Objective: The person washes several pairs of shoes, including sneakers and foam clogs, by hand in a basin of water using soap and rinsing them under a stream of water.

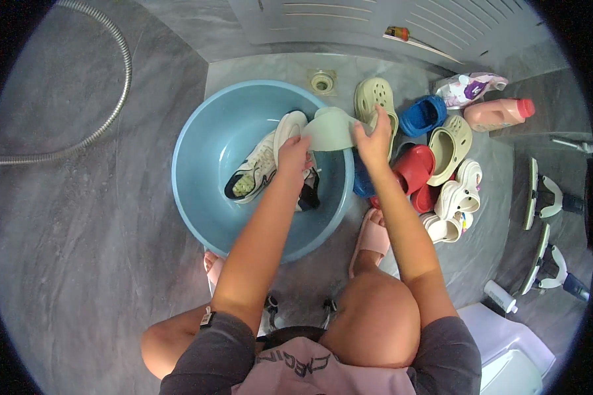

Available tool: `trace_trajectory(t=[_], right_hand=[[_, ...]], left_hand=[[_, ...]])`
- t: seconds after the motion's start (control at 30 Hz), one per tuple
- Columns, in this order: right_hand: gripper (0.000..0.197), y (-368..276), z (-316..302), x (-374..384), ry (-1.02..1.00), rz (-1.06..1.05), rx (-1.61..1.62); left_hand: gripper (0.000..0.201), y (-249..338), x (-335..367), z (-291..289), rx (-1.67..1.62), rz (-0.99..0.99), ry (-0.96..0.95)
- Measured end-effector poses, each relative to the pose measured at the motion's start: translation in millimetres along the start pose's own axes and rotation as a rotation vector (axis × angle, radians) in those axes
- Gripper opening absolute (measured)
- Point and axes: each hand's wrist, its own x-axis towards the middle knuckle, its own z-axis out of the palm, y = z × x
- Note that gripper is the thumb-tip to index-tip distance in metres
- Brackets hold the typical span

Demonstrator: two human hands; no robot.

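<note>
Both my hands are over the right side of a light blue basin [186,191]. My right hand [374,137] grips the right end of a smooth pale green curved piece [331,130], perhaps a slipper part; its exact kind I cannot tell. At the left end of that piece, the fingers of my left hand [294,158] are closed on its edge. Just beyond the left hand shows a rounded white shoe part [288,125]. Inside the basin lies a white sneaker [252,170] with dark trim and a yellow-green patterned inside. Another dark-and-white shoe [308,196] is partly hidden under my left hand.
Right of the basin are a beige clog [374,95], another beige clog [449,148], blue [423,116], red [416,168] and white clogs [460,191]. Beyond stand a pink bottle [497,115] and a white-purple pouch [469,89]. A drain [322,82] lies behind; a metal hose [122,79] curves left.
</note>
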Motion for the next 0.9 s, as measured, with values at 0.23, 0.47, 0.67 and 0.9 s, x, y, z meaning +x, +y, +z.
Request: trace_trajectory(t=[0.23, 0.47, 0.67, 0.9], right_hand=[[0.051, 86.6, 29.8, -14.7, -0.416, 0.162, 0.153], [0.032, 58.1, 23.9, -17.0, -0.310, -0.082, 0.055], [0.056, 52.7, 21.0, -18.0, -0.196, 0.023, 0.062], [0.053, -8.4, 7.8, -0.8, -0.270, 0.279, 0.787]], left_hand=[[0.045, 11.0, 4.8, 26.8, -0.048, 0.005, -0.150], [0.044, 15.5, -5.4, 57.6, 0.048, 0.191, -0.225], [0.037, -9.7, 15.4, 44.5, 0.030, 0.217, 0.189], [0.041, 22.7, -10.8, -39.3, -0.844, 0.120, -0.161]])
